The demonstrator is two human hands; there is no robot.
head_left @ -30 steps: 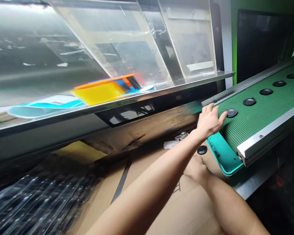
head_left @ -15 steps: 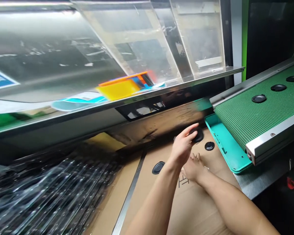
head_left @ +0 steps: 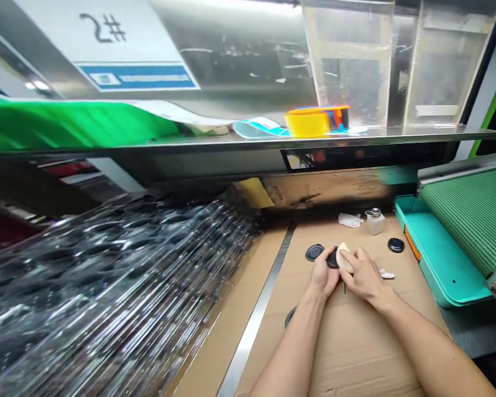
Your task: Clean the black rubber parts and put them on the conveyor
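On a brown cardboard sheet [head_left: 355, 347], the left hand [head_left: 323, 278] grips a round black disc [head_left: 333, 259] between thumb and fingers, while the right hand [head_left: 366, 278] closes on a pale cream pad [head_left: 344, 258] pressed against it. Farther along the cardboard stand a clear square bottle with a metal cap [head_left: 375, 222] and a crumpled white tissue [head_left: 350, 220]. Farthest, a white sign [head_left: 103, 33] reads "2#" above a blue label whose print is too small to read.

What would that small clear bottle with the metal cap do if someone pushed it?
The clear bottle looks squat and square-sided, so it would probably slide on the cardboard rather than roll. Its small metal cap suggests it isn't top-heavy, so a gentle push likely won't tip it. If it's glass, as it seems, expect some weight and fragility.
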